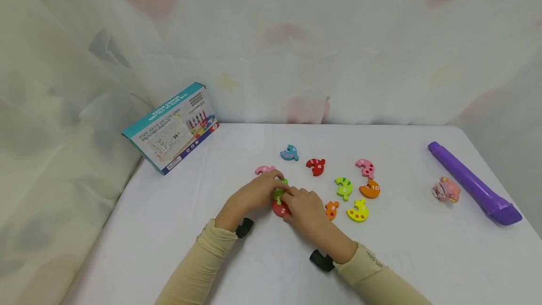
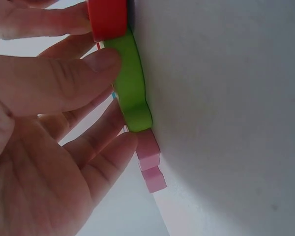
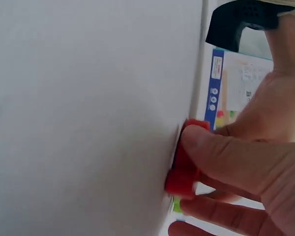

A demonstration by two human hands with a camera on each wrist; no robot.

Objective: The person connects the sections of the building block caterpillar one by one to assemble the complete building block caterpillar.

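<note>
At the middle of the table, my left hand (image 1: 255,194) pinches a green number puzzle piece (image 2: 132,83), its thumb on the near side. My right hand (image 1: 308,212) holds a red puzzle piece (image 3: 182,179) marked 2, with the thumb pressed on its side. In the head view the red piece lies against the lower end of the green one, partly covered by the right fingers. How far the two interlock cannot be told. Just beyond the left fingers lies a pink piece (image 1: 264,169), close to the green piece in the left wrist view.
Several loose pieces lie to the right and behind, among them blue (image 1: 290,153), red 8 (image 1: 316,167), orange 10 (image 1: 370,189) and yellow (image 1: 358,211). A box (image 1: 173,128) stands back left. A pink figurine (image 1: 446,189) and purple tube (image 1: 472,182) lie far right.
</note>
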